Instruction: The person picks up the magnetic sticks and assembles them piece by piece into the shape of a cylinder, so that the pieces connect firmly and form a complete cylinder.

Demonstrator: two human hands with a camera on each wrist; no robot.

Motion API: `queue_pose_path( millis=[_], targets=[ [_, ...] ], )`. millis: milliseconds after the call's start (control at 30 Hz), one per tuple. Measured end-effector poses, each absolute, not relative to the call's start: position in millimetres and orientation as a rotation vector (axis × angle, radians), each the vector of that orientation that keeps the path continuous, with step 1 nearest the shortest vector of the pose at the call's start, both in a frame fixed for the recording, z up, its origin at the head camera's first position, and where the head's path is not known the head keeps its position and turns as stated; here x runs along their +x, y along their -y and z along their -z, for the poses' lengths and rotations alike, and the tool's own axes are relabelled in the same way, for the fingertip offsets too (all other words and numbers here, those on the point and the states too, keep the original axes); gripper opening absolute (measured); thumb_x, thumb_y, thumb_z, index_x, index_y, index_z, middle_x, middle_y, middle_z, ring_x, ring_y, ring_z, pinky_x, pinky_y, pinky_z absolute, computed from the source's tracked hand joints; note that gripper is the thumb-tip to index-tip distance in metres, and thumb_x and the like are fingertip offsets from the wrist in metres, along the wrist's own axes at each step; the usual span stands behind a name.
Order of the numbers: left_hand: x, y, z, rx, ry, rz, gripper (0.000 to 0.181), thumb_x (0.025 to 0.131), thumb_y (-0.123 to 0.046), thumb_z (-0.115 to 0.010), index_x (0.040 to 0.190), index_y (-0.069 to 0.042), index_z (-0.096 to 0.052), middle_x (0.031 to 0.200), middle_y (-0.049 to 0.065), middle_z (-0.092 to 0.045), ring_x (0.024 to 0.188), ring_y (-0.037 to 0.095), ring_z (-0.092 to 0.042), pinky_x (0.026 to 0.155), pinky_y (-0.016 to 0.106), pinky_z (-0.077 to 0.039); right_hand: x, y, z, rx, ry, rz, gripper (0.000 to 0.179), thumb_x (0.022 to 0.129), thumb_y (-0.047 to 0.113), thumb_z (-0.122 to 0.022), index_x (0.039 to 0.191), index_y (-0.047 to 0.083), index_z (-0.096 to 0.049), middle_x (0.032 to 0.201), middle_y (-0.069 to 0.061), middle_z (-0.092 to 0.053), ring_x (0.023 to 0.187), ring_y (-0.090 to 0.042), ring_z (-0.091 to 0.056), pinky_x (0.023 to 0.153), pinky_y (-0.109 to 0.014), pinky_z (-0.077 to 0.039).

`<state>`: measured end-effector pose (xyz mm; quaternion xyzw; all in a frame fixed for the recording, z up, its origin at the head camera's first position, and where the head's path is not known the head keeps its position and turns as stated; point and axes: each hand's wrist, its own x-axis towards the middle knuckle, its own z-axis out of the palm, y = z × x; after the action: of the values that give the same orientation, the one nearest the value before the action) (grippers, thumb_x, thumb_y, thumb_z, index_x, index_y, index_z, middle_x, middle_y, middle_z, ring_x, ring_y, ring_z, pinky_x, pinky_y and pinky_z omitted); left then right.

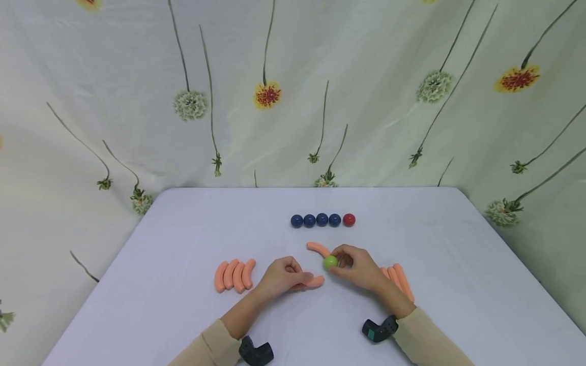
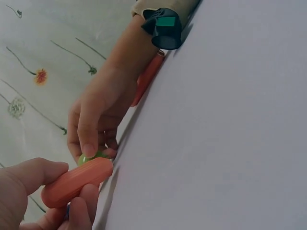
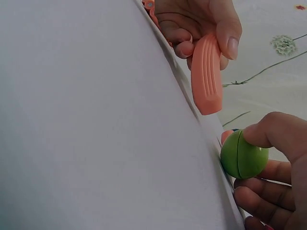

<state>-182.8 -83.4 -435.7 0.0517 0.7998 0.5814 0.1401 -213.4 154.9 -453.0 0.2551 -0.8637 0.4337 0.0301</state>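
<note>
My left hand (image 1: 284,276) pinches a curved, salmon-orange grooved piece (image 2: 79,181) between thumb and fingers, just over the middle of the table. Its free end points right, toward my other hand. In my right hand (image 1: 359,267), the thumb and fingertips grip a shiny green ball (image 3: 243,154) with a dark seam around it. A second curved orange piece (image 1: 318,247) lies on the table just behind the green ball, its near end close to the ball in the head view.
Several curved orange pieces (image 1: 233,275) lie side by side left of my left hand. More orange pieces (image 1: 403,282) lie beyond my right wrist, partly hidden. Farther back, several dark blue balls (image 1: 322,219) form a row, a red ball (image 1: 349,219) at its right end.
</note>
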Motion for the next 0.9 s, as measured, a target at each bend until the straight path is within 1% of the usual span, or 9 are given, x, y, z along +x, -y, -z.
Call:
queue_pose_path(
  millis=[100,233,467,633,733,800,833,900],
  targets=[
    [-182,82,440,0.152,-2.322,-1.682,0.028,0.081,-0.022,-0.078,0.076,-0.010,-0.054,0.060,-0.002,-0.061,0.058,0.008,-0.058,0.054,0.022,-0.040,-214,-155,453,0.789,2.659,-1.343,0.024,0.084,0.017,-0.076,0.103,0.006,-0.067,0.082,0.007,-0.060,0.073,-0.009,-0.054,0.064,-0.025,-0.046],
    [-182,80,444,0.178,-2.326,-1.702,0.029,0.081,-0.023,-0.078,0.075,-0.010,-0.053,0.059,-0.003,-0.057,0.057,0.008,-0.052,0.054,0.022,-0.039,-214,-156,454,0.789,2.656,-1.355,0.023,0.085,0.017,-0.074,0.103,0.006,-0.067,0.082,0.007,-0.060,0.073,-0.009,-0.054,0.064,-0.025,-0.046],
    [-181,77,448,0.223,-2.304,-1.750,0.030,0.083,-0.023,-0.078,0.074,-0.009,-0.053,0.061,-0.002,-0.059,0.058,0.008,-0.052,0.054,0.021,-0.040,-216,-157,456,0.784,2.653,-1.370,0.023,0.085,0.018,-0.074,0.104,0.007,-0.067,0.083,0.006,-0.061,0.073,-0.008,-0.054,0.065,-0.025,-0.046],
    [-180,74,448,0.253,-2.270,-1.794,0.032,0.083,-0.023,-0.078,0.073,-0.008,-0.052,0.064,0.000,-0.063,0.059,0.008,-0.055,0.055,0.020,-0.041,-217,-156,454,0.783,2.652,-1.370,0.022,0.085,0.017,-0.073,0.104,0.006,-0.067,0.083,0.006,-0.060,0.074,-0.010,-0.054,0.065,-0.025,-0.046],
    [-179,72,448,0.257,-2.278,-1.806,0.032,0.083,-0.022,-0.078,0.073,-0.008,-0.052,0.061,-0.001,-0.060,0.057,0.007,-0.051,0.054,0.019,-0.039,-216,-155,453,0.780,2.658,-1.374,0.023,0.085,0.018,-0.073,0.104,0.006,-0.067,0.083,0.006,-0.060,0.074,-0.010,-0.054,0.066,-0.025,-0.046],
    [-178,71,449,0.255,-2.301,-1.800,0.032,0.083,-0.023,-0.078,0.073,-0.008,-0.052,0.058,-0.002,-0.055,0.056,0.007,-0.047,0.053,0.020,-0.037,-216,-155,454,0.774,2.662,-1.375,0.023,0.086,0.019,-0.074,0.104,0.006,-0.067,0.083,0.006,-0.060,0.074,-0.010,-0.054,0.066,-0.025,-0.046],
    [-178,71,449,0.253,-2.313,-1.797,0.032,0.083,-0.023,-0.078,0.073,-0.008,-0.051,0.057,-0.004,-0.052,0.055,0.007,-0.043,0.052,0.020,-0.035,-216,-155,455,0.774,2.659,-1.378,0.024,0.086,0.020,-0.074,0.104,0.007,-0.067,0.083,0.006,-0.061,0.074,-0.010,-0.054,0.065,-0.025,-0.046],
    [-178,70,450,0.254,-2.330,-1.795,0.032,0.084,-0.024,-0.078,0.074,-0.008,-0.051,0.058,-0.004,-0.051,0.055,0.007,-0.042,0.052,0.020,-0.034,-215,-155,456,0.772,2.656,-1.384,0.024,0.086,0.021,-0.075,0.103,0.007,-0.067,0.084,0.006,-0.061,0.074,-0.010,-0.054,0.065,-0.025,-0.046]
  ],
)
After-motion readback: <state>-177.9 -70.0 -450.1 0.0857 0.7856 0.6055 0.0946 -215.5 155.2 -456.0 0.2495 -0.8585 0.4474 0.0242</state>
